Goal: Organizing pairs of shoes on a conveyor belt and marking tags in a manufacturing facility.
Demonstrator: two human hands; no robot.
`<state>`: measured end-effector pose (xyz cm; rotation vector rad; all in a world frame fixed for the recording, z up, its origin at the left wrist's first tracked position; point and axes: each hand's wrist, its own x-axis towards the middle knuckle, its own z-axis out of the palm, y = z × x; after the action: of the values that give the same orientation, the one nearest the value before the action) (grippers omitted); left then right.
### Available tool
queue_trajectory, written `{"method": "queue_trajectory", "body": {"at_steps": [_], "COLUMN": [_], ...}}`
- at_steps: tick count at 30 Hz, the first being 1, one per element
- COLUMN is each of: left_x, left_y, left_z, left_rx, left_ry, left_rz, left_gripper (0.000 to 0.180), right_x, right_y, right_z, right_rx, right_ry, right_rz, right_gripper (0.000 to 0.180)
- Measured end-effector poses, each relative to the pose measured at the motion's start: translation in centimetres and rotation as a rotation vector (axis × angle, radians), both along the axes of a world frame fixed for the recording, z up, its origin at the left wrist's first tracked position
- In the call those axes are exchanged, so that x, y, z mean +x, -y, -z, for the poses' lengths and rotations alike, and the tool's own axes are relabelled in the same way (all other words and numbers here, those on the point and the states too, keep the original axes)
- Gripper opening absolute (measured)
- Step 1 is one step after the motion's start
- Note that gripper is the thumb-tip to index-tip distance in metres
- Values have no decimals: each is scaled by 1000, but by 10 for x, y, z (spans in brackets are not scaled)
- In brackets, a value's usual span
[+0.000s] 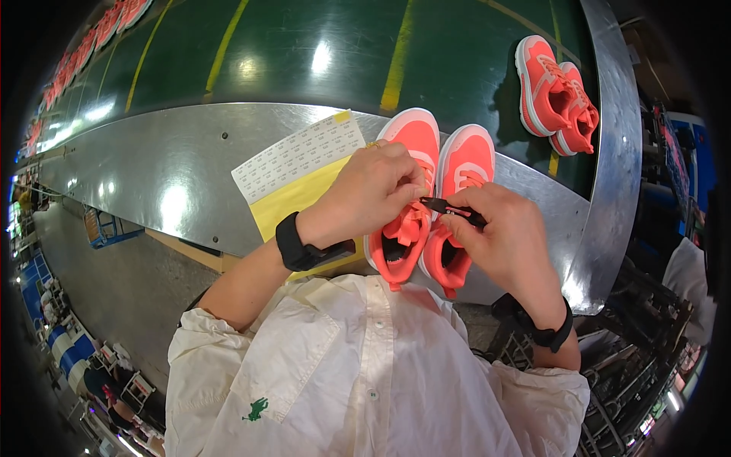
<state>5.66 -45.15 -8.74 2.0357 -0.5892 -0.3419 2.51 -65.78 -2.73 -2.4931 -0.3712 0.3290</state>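
Note:
A pair of coral running shoes with white soles stands side by side before me, toes pointing away. My left hand (371, 189) is over the left shoe (415, 133), its thumb and fingers pinched together at the laces; what they grip is hidden. My right hand (506, 228) is closed round a small black hand tool (457, 211), perhaps snips or tweezers. The tool's tip points left and reaches my left fingertips. Below the right hand is the right shoe (467, 156), partly covered by it. A label sheet (301, 156) with a yellow backing lies under my left forearm.
The shoes stand on a metal ledge (152, 164) beside a green conveyor belt (289, 57) with yellow stripes. Another coral pair (544, 95) sits on the belt at the right, near its metal side rail (609, 152). More coral shoes (87, 46) line the far left.

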Motion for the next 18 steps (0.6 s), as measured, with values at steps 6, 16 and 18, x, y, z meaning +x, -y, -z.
{"method": "queue_trajectory", "body": {"at_steps": [6, 16, 18], "left_x": [2, 2, 0], "left_y": [-7, -4, -3], "left_z": [-11, -12, -11], "left_rx": [135, 152, 143], "left_ry": [31, 135, 153], "left_rz": [34, 76, 59], "left_gripper": [14, 11, 10], "right_x": [6, 8, 8], "right_y": [0, -2, -2], "right_z": [-6, -9, -9], "right_rx": [-44, -41, -31], "right_ry": [14, 3, 7], "right_rz": [-50, -72, -63], "right_gripper": [18, 16, 16]}}
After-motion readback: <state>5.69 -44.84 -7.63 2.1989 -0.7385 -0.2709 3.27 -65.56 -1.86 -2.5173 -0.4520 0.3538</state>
